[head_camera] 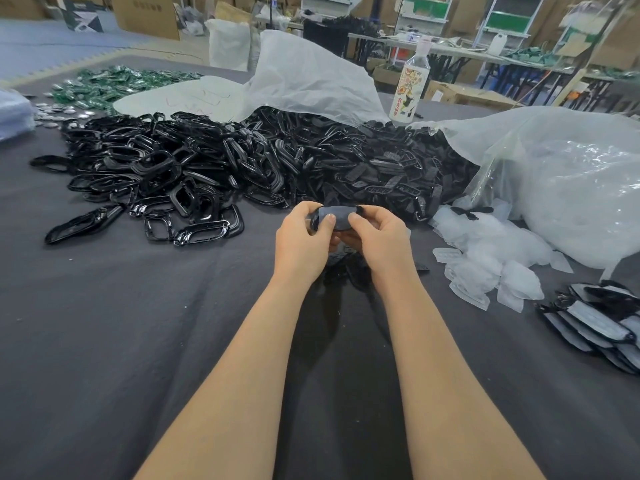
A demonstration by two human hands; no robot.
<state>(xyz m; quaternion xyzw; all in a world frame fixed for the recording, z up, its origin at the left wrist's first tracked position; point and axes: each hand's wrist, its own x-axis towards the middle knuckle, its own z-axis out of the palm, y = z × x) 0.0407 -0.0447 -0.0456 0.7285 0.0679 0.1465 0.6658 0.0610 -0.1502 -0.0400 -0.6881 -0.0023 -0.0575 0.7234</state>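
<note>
Both my hands hold one small black plastic shell with a grey face [337, 216] above the dark table cloth [138, 341]. My left hand [301, 240] grips its left end, thumb pressed on the grey face. My right hand [377, 237] grips the right end, thumb on top as well. Just behind lies a big heap of glossy black frames [166, 168] and flat black slotted parts [374, 168]. A few black pieces [349, 268] lie on the cloth under my hands, partly hidden.
Translucent white pads [491, 258] spill from a large clear bag [571, 188] on the right. A stack of assembled black-and-grey pieces [599, 323] sits at the right edge. A bottle [410, 88] stands behind the heap, beside a white sack [304, 77]. Green circuit boards [110, 84] lie far left.
</note>
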